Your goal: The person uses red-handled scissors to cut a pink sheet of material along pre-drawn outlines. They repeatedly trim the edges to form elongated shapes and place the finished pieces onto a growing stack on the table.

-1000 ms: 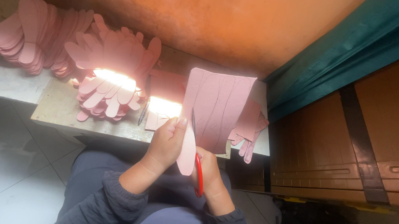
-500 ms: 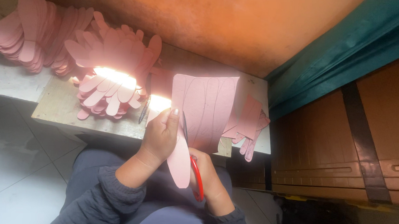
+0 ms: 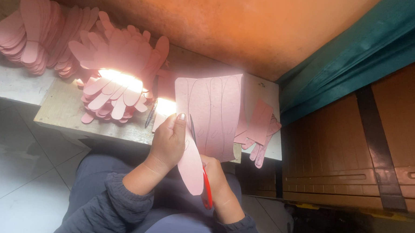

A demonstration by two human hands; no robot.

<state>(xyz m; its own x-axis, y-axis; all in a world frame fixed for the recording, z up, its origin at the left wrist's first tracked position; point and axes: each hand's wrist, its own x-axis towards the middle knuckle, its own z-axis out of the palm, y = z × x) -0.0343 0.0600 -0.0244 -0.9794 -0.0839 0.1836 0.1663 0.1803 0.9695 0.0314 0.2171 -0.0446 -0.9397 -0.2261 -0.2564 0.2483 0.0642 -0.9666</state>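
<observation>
My left hand (image 3: 168, 145) grips the left edge of a pink paper sheet (image 3: 214, 114) marked with curved pencil lines. A long pink strip (image 3: 190, 162) hangs down from the sheet, partly cut free. My right hand (image 3: 216, 175) is mostly hidden behind that strip and holds red-handled scissors (image 3: 206, 188), whose blades reach up into the sheet along a drawn line. Both hands are above my lap, in front of a low table.
A low wooden table (image 3: 63, 112) carries piles of cut pink petal shapes (image 3: 114, 70), more stacks at the far left (image 3: 29, 29), and a pen (image 3: 150, 113). Pink offcuts (image 3: 260, 130) lie at its right end. An orange wall stands behind; a brown cabinet (image 3: 379, 138) is at right.
The sheet has tilted and shifted left, now more upright. The scissors have run further up the line, and the cut strip hangs longer below my left hand.
</observation>
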